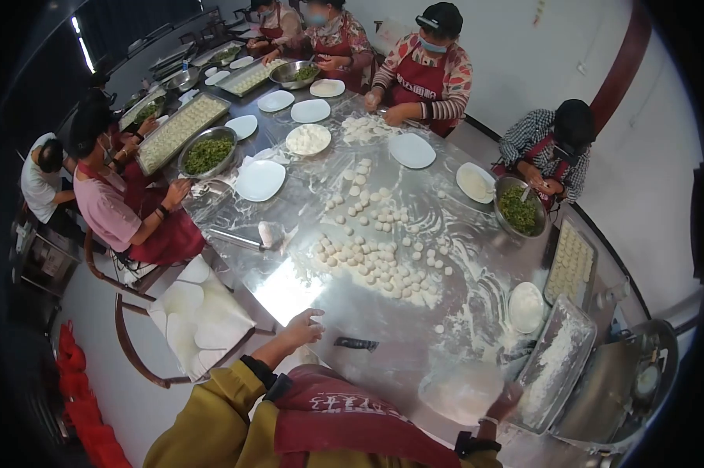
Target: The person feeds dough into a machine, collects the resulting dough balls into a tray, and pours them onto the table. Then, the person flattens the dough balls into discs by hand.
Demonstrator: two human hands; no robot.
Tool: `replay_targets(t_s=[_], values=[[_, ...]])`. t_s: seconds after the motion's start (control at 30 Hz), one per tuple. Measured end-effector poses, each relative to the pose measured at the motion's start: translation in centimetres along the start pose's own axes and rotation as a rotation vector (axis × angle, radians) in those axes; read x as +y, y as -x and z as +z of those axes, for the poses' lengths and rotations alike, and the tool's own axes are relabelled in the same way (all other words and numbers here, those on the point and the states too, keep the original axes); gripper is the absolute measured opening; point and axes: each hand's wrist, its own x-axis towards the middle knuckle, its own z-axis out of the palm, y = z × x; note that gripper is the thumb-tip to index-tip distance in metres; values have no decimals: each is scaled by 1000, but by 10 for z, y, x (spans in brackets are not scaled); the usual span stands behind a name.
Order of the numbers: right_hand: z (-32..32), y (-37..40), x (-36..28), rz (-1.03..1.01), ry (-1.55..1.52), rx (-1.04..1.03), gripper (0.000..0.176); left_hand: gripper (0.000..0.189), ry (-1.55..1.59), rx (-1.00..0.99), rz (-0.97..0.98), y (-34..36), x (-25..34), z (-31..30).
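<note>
My left hand (303, 328) hovers over the near edge of the metal table (336, 312), its fingers loosely bent and apart, with no object visible in it. Just right of it lies a dark-handled knife (356, 343). My right hand (505, 400) is low at the right, smeared by motion, so its fingers do not show clearly. It is beside a pale, blurred floury mass (462, 390) and the metal tray of flour (533, 414). Many small round dough pieces (383, 265) lie on the floured middle of the table.
Several people in aprons work around the table. Bowls of chopped green filling (521, 227), white plates (260, 181) and trays of dumplings (183, 134) stand about. A cleaver-like metal tool (236, 239) lies at the left edge. A white bowl of flour (526, 306) is right.
</note>
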Motion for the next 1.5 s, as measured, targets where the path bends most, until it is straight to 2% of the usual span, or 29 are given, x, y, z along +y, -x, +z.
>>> replay_targets(t_s=[0.07, 0.13, 0.2, 0.3, 0.37, 0.4, 0.5, 0.6, 0.7, 0.77, 0.8, 0.87, 0.93, 0.97, 1.0, 1.07, 1.13, 1.17, 1.27, 1.3, 1.33, 1.4, 1.43, 1.5], values=[[37, 11, -107, 64, -42, -97, 44, 53, 13, -15, 13, -19, 0, -29], [78, 19, -150, 144, -38, -197, 51, 59, 66, -29, 48, -45, -4, -53], [123, 25, -143, -167, 164, -252, 65, 65, 65, -53, 39, -72, 1, -73], [154, 18, -200, -277, 212, -421, 77, 72, 3, -30, 37, -108, 5, -84], [176, 9, -226, -215, 131, -569, 84, 82, -87, -10, 51, -138, 4, -89], [187, 3, -238, -187, 88, -645, 88, 83, -219, 35, 97, -149, 9, -90], [234, -12, -296, -348, -22, -809, 94, 88, -516, 143, 163, -166, 12, -78], [282, -10, -352, -432, 73, -940, 96, 89, -677, 187, 167, -194, 20, -76], [331, -1, -394, -608, 227, -1037, 92, 84, -771, 262, 162, -232, 11, -74], [363, 4, -414, -689, 225, -1056, 87, 80, -805, 329, 177, -252, 19, -66], [379, 5, -421, -725, 222, -1065, 85, 79, -814, 366, 187, -256, 32, -61], [408, -2, -426, -610, 153, -1021, 80, 72, -690, 77, 252, -268, 53, -66], [441, -12, -412, -442, 117, -957, 78, 67, -635, -128, 366, -282, 84, -79], [458, -22, -390, -411, 20, -895, 74, 60, -578, -198, 290, -295, 100, -92], [465, -37, -386, -353, 43, -875, 74, 55, -533, -93, 487, -307, 106, -104], [476, -67, -395, -224, 89, -828, 74, 53, -634, 289, 613, -323, 144, -119], [501, -86, -412, -311, 87, -795, 73, 47, -829, 553, 656, -357, 159, -130], [511, -94, -421, -356, 90, -780, 73, 39, -821, 575, 715, -368, 161, -130], [541, -99, -459, -465, 81, -832, 73, 34, -638, 336, 723, -396, 135, -109], [548, -97, -460, -457, 33, -825, 71, 33, -642, 137, 926, -391, 133, -102], [549, -98, -451, -505, 82, -868, 69, 35, -572, -31, 850, -392, 130, -96], [547, -104, -424, -607, 174, -950, 64, 34, -591, -139, 749, -388, 146, -98], [543, -108, -411, -668, 143, -830, 52, 35, -676, -125, 779, -391, 162, -102], [524, -118, -388, -637, 167, -823, 46, 39, -841, -99, 836, -408, 194, -107]])
